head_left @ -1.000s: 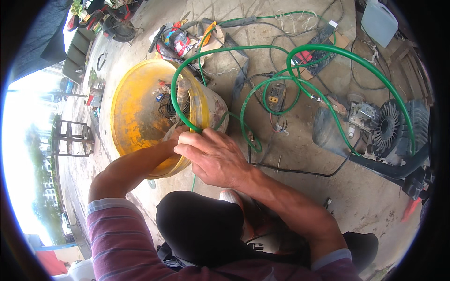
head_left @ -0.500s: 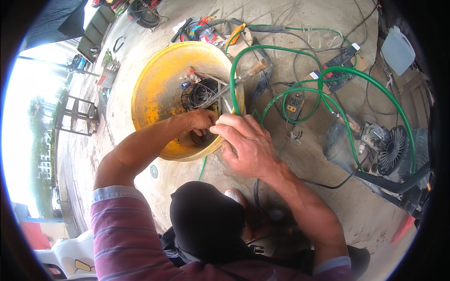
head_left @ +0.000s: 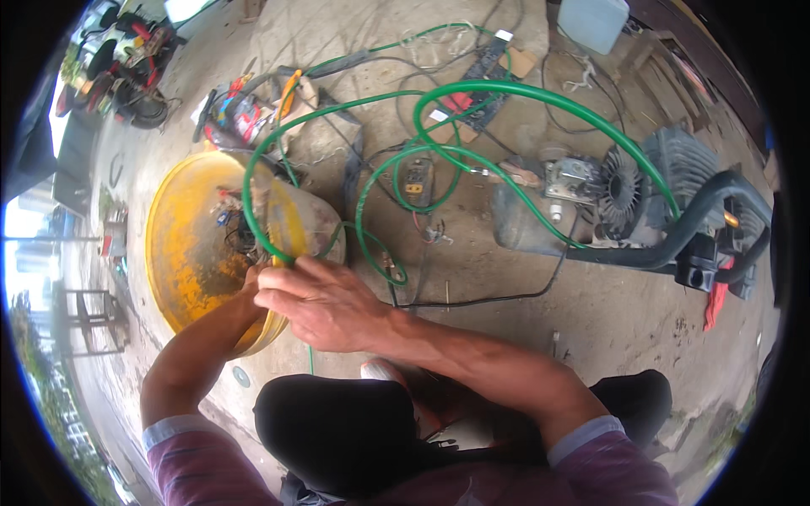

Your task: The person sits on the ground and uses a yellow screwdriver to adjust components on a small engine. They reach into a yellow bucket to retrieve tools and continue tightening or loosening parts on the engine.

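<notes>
The yellow bucket (head_left: 187, 236) leans on the concrete with cables and small items (head_left: 240, 236) inside. My right hand (head_left: 321, 304) is closed around a green hose (head_left: 250, 215) at the bucket's near-right rim, fingers curled over it. Just behind it, my left hand (head_left: 251, 291) is at the bucket's inner edge with bent fingers, mostly hidden, so what it holds is unclear. The hose loops rightward across the floor toward a compressor (head_left: 624, 190) with a finned cooling fan and a black tubular handle.
A power socket strip (head_left: 418, 181), scattered bags and tools (head_left: 240, 110), cardboard pieces (head_left: 519, 63) and cables lie beyond the hose. A translucent jug (head_left: 591, 21) stands at back right. A motorbike (head_left: 135, 80) and a metal frame (head_left: 93, 316) are at left.
Since half a second ago the view has swung, moving the bucket down and leftward in the picture. My left hand, more visible inside it then, is now mostly behind my right hand.
</notes>
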Motion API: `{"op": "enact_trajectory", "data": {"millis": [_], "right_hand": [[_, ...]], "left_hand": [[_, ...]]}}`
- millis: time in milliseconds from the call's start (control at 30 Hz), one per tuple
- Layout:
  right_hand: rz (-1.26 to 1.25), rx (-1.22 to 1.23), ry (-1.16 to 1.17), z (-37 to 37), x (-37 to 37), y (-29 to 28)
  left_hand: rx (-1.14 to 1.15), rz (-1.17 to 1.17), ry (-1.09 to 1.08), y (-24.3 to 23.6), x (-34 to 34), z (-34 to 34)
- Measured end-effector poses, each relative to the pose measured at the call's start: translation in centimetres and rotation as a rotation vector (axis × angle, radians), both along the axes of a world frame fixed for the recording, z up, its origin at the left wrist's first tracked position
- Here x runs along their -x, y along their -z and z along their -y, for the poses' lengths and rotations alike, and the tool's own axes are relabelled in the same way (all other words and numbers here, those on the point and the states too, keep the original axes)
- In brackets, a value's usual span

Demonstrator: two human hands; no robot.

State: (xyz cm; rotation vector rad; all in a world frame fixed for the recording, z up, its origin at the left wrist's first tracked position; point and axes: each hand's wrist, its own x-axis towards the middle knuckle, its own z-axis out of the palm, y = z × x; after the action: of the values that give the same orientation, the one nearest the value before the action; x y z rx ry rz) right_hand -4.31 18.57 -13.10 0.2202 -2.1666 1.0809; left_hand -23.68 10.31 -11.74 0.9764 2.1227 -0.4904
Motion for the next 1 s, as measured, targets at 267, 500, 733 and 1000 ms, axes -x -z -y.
{"op": "enact_trajectory", "data": {"millis": [267,500,733,1000], "right_hand": [[0.02,0.061,0.019,-0.7,-0.1,1.5],[-0.012,0.027,-0.008,0.3,1.4,0.8],[0.102,0.022,-0.077,-0.3,2.1,0.4],[0.088,0.031,-0.053,0.0,2.7,0.3]], "left_hand": [[-0.034,-0.067,0.061,-0.1,-0.2,-1.1],[-0.042,-0.142,-0.007,-1.3,1.1,0.7],[-0.056,-0.172,-0.045,-1.6,1.7,1.8],[-0.076,-0.197,-0.073,-1.9,2.3,2.7]]}}
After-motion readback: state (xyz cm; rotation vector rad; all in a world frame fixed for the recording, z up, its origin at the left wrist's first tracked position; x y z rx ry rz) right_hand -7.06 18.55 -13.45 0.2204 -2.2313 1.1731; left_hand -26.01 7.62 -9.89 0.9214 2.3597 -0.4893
